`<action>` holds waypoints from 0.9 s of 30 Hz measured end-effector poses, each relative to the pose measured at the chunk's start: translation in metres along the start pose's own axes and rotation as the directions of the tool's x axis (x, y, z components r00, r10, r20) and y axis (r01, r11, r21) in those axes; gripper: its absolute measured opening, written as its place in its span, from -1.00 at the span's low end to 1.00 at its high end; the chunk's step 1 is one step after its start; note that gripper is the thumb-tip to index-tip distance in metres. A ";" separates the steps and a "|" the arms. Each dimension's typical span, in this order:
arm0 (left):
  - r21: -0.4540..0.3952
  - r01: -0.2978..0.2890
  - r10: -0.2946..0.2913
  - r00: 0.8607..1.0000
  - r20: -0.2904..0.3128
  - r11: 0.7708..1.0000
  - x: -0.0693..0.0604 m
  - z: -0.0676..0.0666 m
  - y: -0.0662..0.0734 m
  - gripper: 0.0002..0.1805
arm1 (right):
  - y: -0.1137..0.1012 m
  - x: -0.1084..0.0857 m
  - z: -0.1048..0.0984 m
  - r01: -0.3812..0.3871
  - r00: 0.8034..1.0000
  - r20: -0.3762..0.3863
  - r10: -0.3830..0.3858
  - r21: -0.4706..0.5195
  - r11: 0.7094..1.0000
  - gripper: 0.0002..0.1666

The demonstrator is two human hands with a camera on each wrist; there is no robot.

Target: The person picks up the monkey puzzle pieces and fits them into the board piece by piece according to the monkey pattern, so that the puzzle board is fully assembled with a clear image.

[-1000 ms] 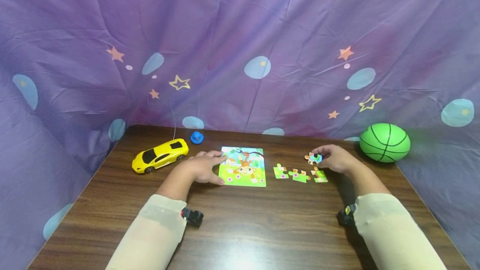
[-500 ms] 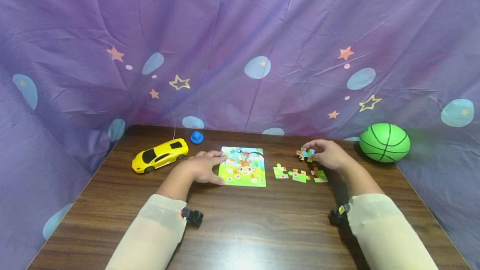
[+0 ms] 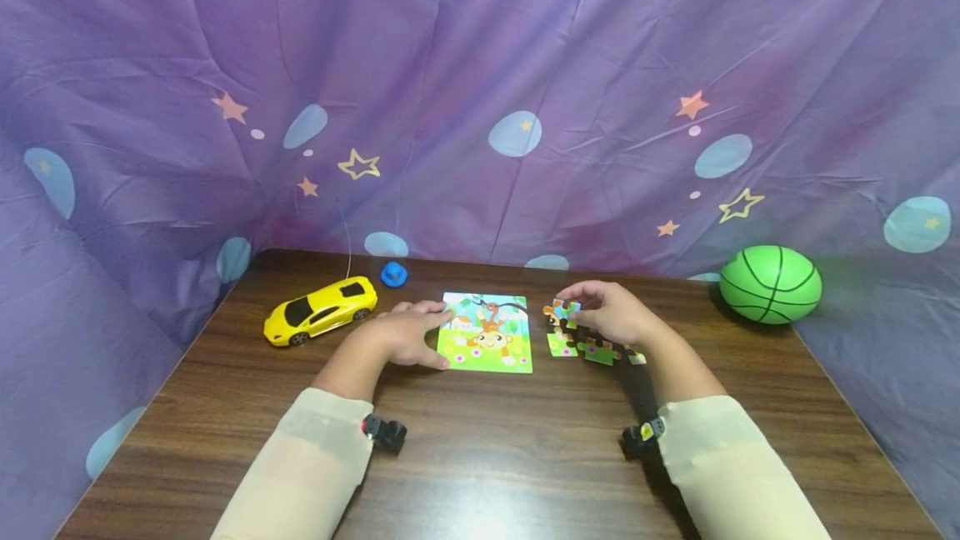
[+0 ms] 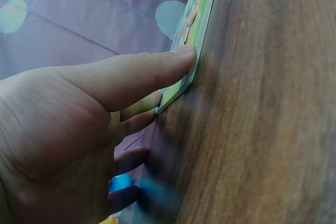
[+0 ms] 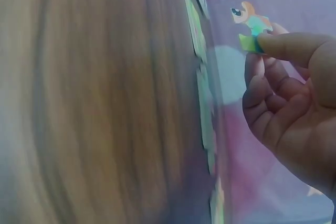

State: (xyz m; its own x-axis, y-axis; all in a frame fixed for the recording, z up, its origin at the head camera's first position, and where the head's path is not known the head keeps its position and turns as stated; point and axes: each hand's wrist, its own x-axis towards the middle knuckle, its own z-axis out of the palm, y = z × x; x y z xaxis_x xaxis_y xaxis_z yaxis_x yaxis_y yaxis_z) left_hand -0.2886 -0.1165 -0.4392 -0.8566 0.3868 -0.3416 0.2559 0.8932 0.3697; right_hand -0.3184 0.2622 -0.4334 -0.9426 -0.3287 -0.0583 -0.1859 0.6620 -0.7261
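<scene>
My right hand (image 3: 617, 313) pinches a jigsaw puzzle piece (image 3: 558, 312) with blue, orange and green print. In the right wrist view this puzzle piece (image 5: 251, 22) is held between thumb and fingers, off the tabletop. Below it on the table lie a green puzzle piece (image 3: 562, 346), a second green piece (image 3: 599, 352) and a third piece (image 3: 637, 357), partly hidden by the hand. My left hand (image 3: 408, 334) rests at the left edge of a square monkey picture board (image 3: 487, 348). Its thumb (image 4: 181, 59) lies straight on the board's near corner, and the fingers touch the left side.
Left of the board stand a yellow toy car (image 3: 322, 312) and a small blue toy (image 3: 393, 275). A green ball (image 3: 770, 284) sits at the back right of the wooden table (image 3: 495, 440). Purple cloth (image 3: 450, 90) hangs behind it.
My right hand has moved left with the puzzle piece, from above the right-hand loose piece to above the left one. The left hand and the board have stayed put.
</scene>
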 end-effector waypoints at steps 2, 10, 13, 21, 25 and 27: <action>0.000 0.001 -0.001 1.000 0.002 1.000 0.000 0.000 0.000 0.03 | -0.004 0.002 0.005 0.000 1.000 0.016 0.000 0.014 1.000 -0.59; 0.002 0.006 -0.006 1.000 0.006 1.000 0.000 0.000 -0.001 0.04 | -0.018 0.013 0.023 -0.006 0.999 0.052 0.002 0.075 0.997 -0.62; 0.005 0.006 -0.006 1.000 0.006 1.000 0.000 0.000 -0.001 0.04 | -0.024 0.018 0.029 0.009 0.998 0.059 -0.014 0.073 0.997 -0.63; 0.015 0.005 -0.006 1.000 0.010 1.000 0.001 0.000 -0.002 0.04 | -0.044 0.030 0.040 0.001 0.996 0.090 -0.012 0.118 0.993 -0.64; 0.020 0.004 -0.004 1.000 0.013 1.000 0.001 -0.001 -0.002 0.04 | -0.046 0.032 0.044 0.013 0.997 0.069 -0.020 0.106 0.994 -0.65; 0.016 0.002 -0.002 1.000 0.013 1.000 0.001 -0.001 -0.001 0.04 | -0.046 0.032 0.046 0.023 0.997 0.070 -0.028 0.079 0.997 -0.66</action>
State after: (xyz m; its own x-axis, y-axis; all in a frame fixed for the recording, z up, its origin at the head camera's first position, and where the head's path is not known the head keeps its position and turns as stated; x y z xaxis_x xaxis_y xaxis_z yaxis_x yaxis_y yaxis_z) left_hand -0.2899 -0.1173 -0.4389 -0.8511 0.3878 -0.3539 0.2612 0.8975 0.3552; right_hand -0.3268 0.1902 -0.4335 -0.9153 -0.3936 -0.0855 -0.1849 0.5992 -0.7790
